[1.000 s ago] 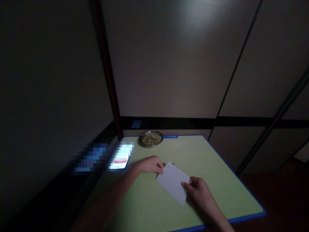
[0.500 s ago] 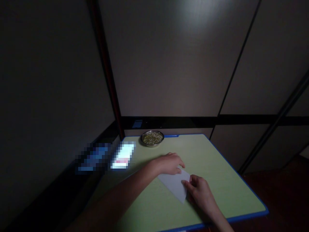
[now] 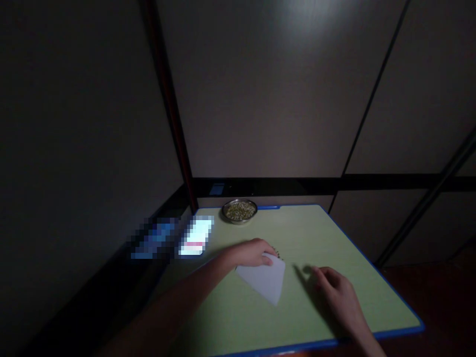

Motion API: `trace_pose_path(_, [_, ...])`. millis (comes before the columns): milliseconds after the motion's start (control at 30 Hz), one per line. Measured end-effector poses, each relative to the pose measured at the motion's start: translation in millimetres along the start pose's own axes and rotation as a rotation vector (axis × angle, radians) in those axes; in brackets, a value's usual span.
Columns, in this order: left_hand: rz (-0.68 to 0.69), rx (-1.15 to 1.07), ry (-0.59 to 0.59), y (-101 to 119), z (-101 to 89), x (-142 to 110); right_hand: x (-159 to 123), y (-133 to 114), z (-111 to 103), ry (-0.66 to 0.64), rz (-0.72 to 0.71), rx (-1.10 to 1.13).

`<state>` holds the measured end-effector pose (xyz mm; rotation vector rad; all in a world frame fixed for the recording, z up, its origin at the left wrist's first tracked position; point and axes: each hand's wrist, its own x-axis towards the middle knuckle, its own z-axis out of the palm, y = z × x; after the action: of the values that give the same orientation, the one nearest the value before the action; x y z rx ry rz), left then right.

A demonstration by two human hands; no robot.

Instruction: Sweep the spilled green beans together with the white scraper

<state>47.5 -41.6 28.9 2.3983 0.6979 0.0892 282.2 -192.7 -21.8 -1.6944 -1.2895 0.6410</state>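
My right hand [image 3: 340, 295] had just let go of the white card [image 3: 266, 283] and shifted rightward, partly open with nothing visible in it, leaving the card partly under my half-curled left hand [image 3: 256, 252] alone, though I couldn't tell how firmly that hand gripped it.

left hand [image 3: 255, 253] on 1 white card [image 3: 266, 281], right hand [image 3: 340, 295] apart, metal bowl [image 3: 240, 212] on green table [image 3: 301, 228]
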Motion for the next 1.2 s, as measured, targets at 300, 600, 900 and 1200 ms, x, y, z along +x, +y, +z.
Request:
trace_pose_path(300, [-0.102,-0.009,0.109,-19,4.5,-24,-1,17,-28,0.290,0.004,0.016])
trace_pose_path(600, [-0.183,-0.004,0.206,-31,9.9,-46,-5,21,-1,0.169,0.080,0.283])
trace_pose_path(900, [-0.251,0.042,0.277,-28,16.9,-70,-9,16,5,0.140,0.015,0.295])
trace_pose_path(1200, [-0.272,0.048,0.311,-26,20.4,-92,-8,11,3,0.151,0.020,0.259])
